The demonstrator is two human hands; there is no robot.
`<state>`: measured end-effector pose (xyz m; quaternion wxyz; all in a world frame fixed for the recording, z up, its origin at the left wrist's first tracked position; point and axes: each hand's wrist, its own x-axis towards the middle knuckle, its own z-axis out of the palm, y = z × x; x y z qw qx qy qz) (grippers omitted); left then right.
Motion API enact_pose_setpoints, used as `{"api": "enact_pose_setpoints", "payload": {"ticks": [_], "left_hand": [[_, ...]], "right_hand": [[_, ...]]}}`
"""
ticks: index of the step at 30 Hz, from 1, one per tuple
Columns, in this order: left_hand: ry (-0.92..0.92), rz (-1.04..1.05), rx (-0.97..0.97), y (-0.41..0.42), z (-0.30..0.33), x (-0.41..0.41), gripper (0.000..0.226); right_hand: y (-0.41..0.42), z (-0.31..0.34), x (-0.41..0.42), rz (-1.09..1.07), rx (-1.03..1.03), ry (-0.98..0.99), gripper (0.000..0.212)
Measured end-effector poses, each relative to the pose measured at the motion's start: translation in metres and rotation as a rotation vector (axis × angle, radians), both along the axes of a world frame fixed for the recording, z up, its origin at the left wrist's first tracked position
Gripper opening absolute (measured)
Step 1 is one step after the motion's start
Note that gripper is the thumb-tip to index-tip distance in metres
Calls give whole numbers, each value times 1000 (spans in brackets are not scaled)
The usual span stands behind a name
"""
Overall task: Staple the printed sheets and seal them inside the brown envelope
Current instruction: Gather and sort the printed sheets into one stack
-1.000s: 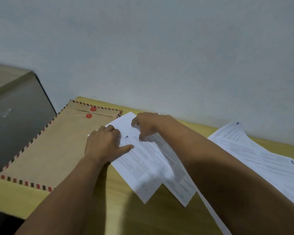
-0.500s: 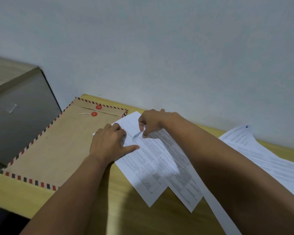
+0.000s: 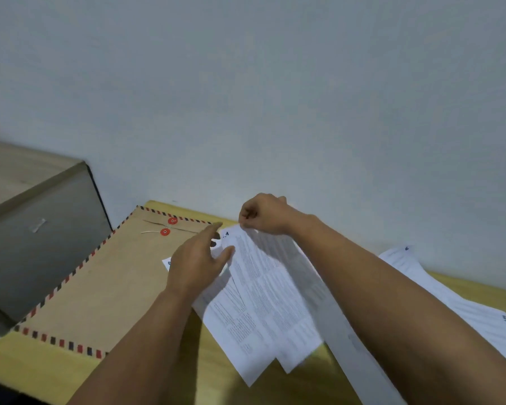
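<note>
From the head camera, looking down over both forearms at a yellow wooden desk (image 3: 50, 372) set against a plain pale wall (image 3: 275, 97), the right hand (image 3: 265, 213) is curled closed with thumb and fingertips pinching the far top edge of the printed sheets (image 3: 263, 296), lifting that edge a little off the desk while the near ends of the pages trail down toward the camera. The sheets are fanned rather than squared, with at least three overlapping corners showing at their near end. The left hand (image 3: 197, 264) is spread, fingers extended and apart, lying flat along the left side of the pile with its thumb touching the edge of the top page; it grips nothing. The pages carry dense blocks of small print arranged in columns, too fine and blurred to read; a small dark mark near the lifted corner looks like a single letter or numeral, but which one cannot be told. The brown envelope (image 3: 105, 276) lies flat on the desk to the left of the sheets, partly under the left hand, its border striped red and dark, with two red string-tie discs (image 3: 169, 226) and a pale string at its far end; the flap lies flat. More printed pages (image 3: 450, 302) rest on the desk at the right, beyond the right forearm, bearing small dark corner marks that cannot be read. A grey cabinet (image 3: 38, 229) stands left of the desk.
</note>
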<state>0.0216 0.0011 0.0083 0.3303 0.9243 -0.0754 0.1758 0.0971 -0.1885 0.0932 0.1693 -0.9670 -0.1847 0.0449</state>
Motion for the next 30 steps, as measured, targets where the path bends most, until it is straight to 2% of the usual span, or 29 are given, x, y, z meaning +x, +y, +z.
{"api": "enact_pose_setpoints", "payload": {"ticks": [3, 6, 10, 16, 23, 30], "left_hand": [[10, -13, -270, -12, 34, 1, 46], [-33, -12, -368, -20, 72, 1, 38], [-120, -48, -342, -27, 117, -3, 34], [-256, -107, -172, -30, 155, -21, 39], [-313, -148, 44, -18, 140, -42, 42], [-186, -135, 156, 9, 71, -47, 51]], "right_hand": [[-16, 42, -10, -58, 167, -69, 7], [-33, 73, -25, -108, 428, -126, 12], [-49, 102, -51, -233, 712, -190, 4], [-60, 118, -94, -378, 1030, -152, 15], [-45, 86, -136, -488, 1239, 62, 19], [-22, 17, -128, -496, 1115, 192, 19]]}}
